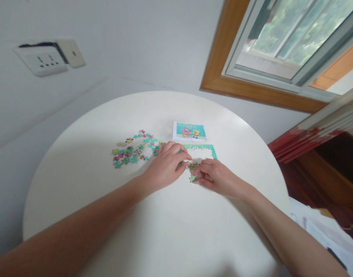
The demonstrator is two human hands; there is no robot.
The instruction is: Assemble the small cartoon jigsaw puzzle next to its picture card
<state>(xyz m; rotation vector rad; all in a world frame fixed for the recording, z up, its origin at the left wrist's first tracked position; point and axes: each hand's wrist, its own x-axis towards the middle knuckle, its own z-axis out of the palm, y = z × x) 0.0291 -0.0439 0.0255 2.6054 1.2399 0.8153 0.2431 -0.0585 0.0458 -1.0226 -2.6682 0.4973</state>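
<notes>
A partly joined jigsaw puzzle (pixel 208 147) lies on the white round table, its teal border strip running along the top and right side. My left hand (pixel 167 163) rests at the puzzle's left side; its fingers are bent, with thumb and index tip apart and nothing visible between them. At the lower edge, my right hand (pixel 213 175) is curled, its fingertips on a green puzzle piece (pixel 191 179). Small multicoloured pieces (pixel 191 165) show between the two hands. My hands cover part of the puzzle's left and lower sides.
Loose puzzle pieces (pixel 133 152) spread in a heap left of my left hand. A cartoon picture card (pixel 189 131) lies just behind the puzzle. The round white table (pixel 170 238) meets the wall, with a wood-framed window (pixel 222 84) at upper right and a wall socket (pixel 45 59) at left.
</notes>
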